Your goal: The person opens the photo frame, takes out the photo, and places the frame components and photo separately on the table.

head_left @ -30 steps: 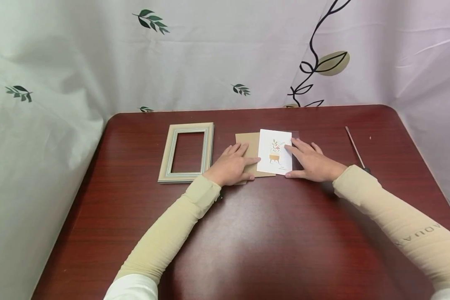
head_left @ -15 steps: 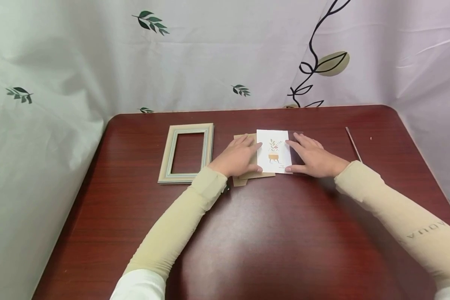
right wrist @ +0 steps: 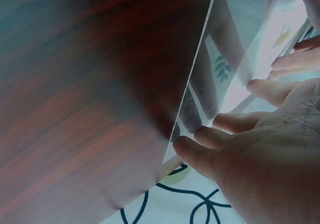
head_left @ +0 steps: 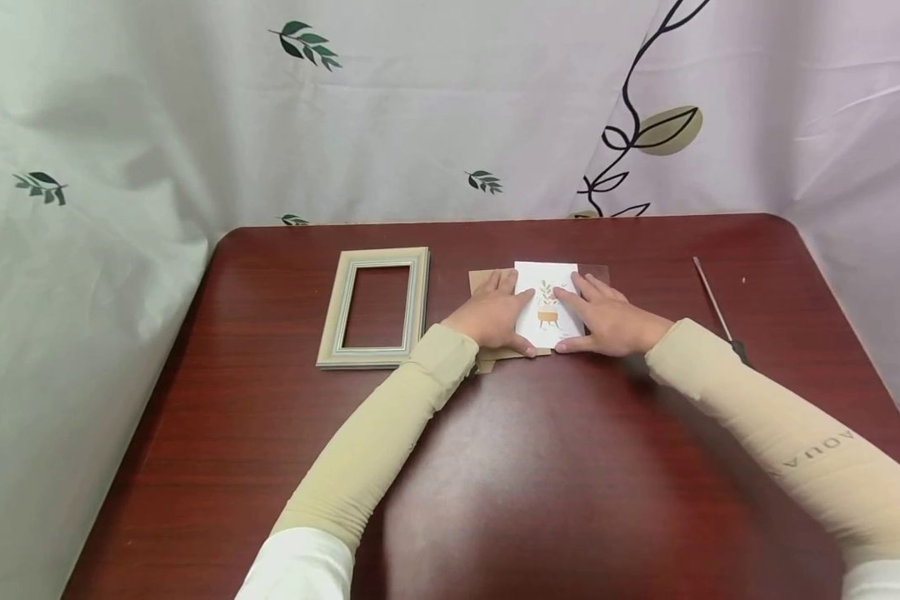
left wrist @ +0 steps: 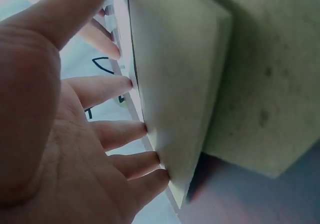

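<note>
A white card (head_left: 546,332) printed with a potted plant lies between both hands in the head view, partly over a brown backing board (head_left: 482,279). Beneath its right side, a clear sheet (right wrist: 202,54) sticks out and reflects the room in the right wrist view. My left hand (head_left: 493,318) rests on the board with fingers spread, index finger and thumb at the card's left edge. In the left wrist view its fingertips touch the board (left wrist: 170,79), and a second brown piece (left wrist: 270,89) lies below. My right hand (head_left: 612,320) lies with extended fingers across the card's right side and the sheet.
A cream picture frame (head_left: 330,312) with an open middle lies left of the boards. Toward the right of the dark red table (head_left: 540,483) is a screwdriver (head_left: 712,298) with a dark handle. A leaf-patterned curtain (head_left: 420,108) hangs behind the table's far edge.
The left hand has shifted right, up to the card's left edge. The card has moved slightly left, uncovering more of the clear sheet. The right hand has moved a little left onto the card.
</note>
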A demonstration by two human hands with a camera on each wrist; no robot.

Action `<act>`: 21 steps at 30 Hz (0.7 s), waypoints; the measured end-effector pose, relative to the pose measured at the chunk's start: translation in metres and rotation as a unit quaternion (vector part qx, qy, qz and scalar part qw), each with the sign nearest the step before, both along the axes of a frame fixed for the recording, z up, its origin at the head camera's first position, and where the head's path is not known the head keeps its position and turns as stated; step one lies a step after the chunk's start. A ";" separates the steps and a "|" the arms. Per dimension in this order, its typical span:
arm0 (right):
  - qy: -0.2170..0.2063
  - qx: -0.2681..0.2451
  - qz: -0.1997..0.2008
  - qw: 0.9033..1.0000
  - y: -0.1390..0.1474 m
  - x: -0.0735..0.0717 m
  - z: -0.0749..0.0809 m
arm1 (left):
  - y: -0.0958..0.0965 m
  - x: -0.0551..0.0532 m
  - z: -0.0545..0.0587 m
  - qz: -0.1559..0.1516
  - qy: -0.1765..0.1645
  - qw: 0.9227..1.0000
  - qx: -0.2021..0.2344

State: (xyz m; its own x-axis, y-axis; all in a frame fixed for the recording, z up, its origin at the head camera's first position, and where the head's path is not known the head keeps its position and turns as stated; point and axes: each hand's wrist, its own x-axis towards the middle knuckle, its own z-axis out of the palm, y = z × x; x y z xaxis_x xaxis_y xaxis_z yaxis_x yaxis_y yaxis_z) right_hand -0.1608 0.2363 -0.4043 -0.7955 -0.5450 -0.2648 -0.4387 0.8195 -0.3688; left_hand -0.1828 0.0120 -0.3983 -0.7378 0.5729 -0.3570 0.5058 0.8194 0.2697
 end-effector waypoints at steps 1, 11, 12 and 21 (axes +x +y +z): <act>0.001 0.001 -0.002 1.000 0.001 0.000 0.000 | 0.000 0.000 0.000 0.002 0.000 1.000 -0.001; 0.008 0.001 -0.007 1.000 0.018 0.002 -0.001 | -0.006 0.002 0.003 0.008 -0.002 1.000 0.002; 0.009 0.001 -0.007 1.000 0.019 0.003 -0.001 | -0.006 0.002 0.003 0.010 -0.003 1.000 0.004; 0.000 0.002 -0.015 1.000 0.029 0.003 0.001 | -0.010 0.001 0.001 0.010 -0.003 1.000 0.012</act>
